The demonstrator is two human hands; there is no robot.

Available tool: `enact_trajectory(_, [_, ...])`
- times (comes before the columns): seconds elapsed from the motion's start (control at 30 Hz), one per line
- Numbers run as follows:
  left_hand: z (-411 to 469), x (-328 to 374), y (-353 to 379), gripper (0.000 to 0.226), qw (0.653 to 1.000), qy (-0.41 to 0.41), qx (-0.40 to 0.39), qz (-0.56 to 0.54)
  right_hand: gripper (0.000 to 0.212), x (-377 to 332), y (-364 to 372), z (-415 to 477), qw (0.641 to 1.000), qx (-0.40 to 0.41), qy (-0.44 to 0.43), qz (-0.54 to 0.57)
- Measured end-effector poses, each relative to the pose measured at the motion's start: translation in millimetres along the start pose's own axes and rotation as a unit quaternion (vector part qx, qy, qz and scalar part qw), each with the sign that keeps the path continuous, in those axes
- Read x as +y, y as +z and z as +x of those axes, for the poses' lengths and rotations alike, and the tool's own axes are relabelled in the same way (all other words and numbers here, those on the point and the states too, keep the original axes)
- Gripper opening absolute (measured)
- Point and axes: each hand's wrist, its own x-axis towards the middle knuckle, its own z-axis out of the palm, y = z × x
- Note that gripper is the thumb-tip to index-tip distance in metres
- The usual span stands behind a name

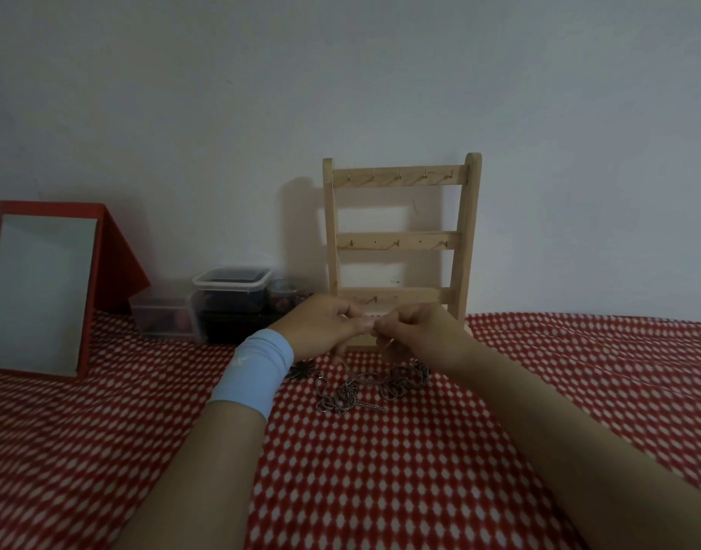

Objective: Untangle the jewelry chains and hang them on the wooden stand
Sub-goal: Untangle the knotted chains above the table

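A tangle of dark metal jewelry chains [364, 387] lies on the red dotted cloth, just below my hands. My left hand [325, 325], with a light blue wristband, and my right hand [420, 331] meet fingertip to fingertip above the pile, both pinching a thin chain that hangs down to the tangle. Right behind my hands the wooden stand [400, 240] leans against the wall, its three rails carrying small hooks with nothing on them. My hands hide the stand's base.
A red-framed mirror [43, 287] leans at the far left. Clear plastic boxes [230, 299] and a small jar [285, 297] stand left of the stand against the wall. The red dotted cloth [380, 490] covers the whole surface.
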Motion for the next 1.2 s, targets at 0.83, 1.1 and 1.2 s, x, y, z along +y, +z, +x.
enact_trajectory(0.83, [3, -6, 8, 0.029, 0.955, -0.045, -0.036, -0.292, 0.034, -1, -3, 2, 0.999, -0.015, 0.013, 0.039])
enact_trajectory(1.1, [2, -3, 8, 0.03, 0.952, -0.051, -0.04, -0.298, 0.028, -2, -1, 3, 0.991, -0.062, 0.045, 0.107])
enact_trajectory(1.2, [4, -6, 8, 0.026, 0.955, -0.047, -0.018, -0.292, 0.019, -1, 1, 3, 0.999, 0.0, 0.019, 0.037])
